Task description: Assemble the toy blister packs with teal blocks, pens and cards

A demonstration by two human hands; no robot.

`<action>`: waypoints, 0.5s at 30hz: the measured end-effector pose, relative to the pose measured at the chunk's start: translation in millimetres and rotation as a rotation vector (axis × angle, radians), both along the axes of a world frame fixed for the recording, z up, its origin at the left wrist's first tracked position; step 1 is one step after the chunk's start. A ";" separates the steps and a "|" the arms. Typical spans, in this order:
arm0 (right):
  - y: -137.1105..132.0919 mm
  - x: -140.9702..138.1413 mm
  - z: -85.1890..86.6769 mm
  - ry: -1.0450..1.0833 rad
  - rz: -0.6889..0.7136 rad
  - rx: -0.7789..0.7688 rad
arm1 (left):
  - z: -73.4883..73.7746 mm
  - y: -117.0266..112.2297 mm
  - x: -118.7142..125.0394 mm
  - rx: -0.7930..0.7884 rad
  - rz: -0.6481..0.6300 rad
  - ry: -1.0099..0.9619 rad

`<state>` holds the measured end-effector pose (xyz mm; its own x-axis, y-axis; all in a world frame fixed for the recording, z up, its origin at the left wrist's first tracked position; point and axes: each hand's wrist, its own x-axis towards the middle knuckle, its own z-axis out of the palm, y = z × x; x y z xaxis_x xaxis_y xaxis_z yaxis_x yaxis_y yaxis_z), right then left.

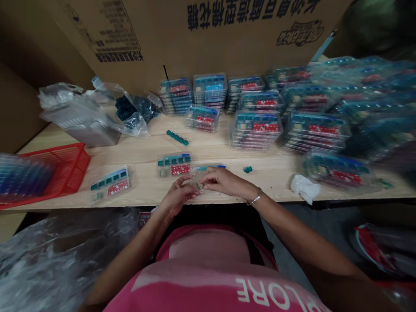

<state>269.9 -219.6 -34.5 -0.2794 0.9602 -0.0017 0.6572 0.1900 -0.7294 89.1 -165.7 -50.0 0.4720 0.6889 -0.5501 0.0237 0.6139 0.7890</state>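
Observation:
Close to the table's front edge, my left hand (179, 194) has its fingers closed on the lower left side of a clear plastic case (195, 172). My right hand (222, 181) comes over the case from the right, thumb and fingers pinched together. A small greenish bit shows between the two hands, too small to name. The case has a blue strip along its far edge; much of its inside is hidden by my fingers. Just left of it lies a filled case (174, 165) with teal pots and a red speckled piece. Another filled case (110, 184) lies farther left.
Stacks of filled cases (255, 130) line the back and right. A red basket (81, 167) and clear lids or trays (87, 123) stand left. A teal pot strip (177, 138), a loose teal piece (247, 169) and crumpled tissue (305, 188) lie about. A cardboard box (162, 43) rises behind.

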 end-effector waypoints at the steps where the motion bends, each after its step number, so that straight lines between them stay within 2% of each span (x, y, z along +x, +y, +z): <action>1: 0.8 0.5 2.8 -0.003 0.014 0.004 | 1.1 0.2 -0.3 0.005 -0.006 -0.006; 6: 3.6 2.1 15.7 -0.092 0.071 0.064 | 3.4 -0.6 -0.6 0.022 -0.031 -0.045; 11: 8.4 5.7 21.1 -0.171 0.151 0.114 | 3.6 -1.6 0.7 0.059 -0.035 -0.064; 15: 8.9 6.3 26.3 -0.173 0.135 0.100 | 6.9 -3.7 2.7 0.098 -0.026 -0.066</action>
<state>276.2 -210.7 -8.2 -0.4092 0.9119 0.0328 0.7343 0.3504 -0.5814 91.8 -169.4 -43.1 0.5235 0.7247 -0.4482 -0.0153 0.5339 0.8454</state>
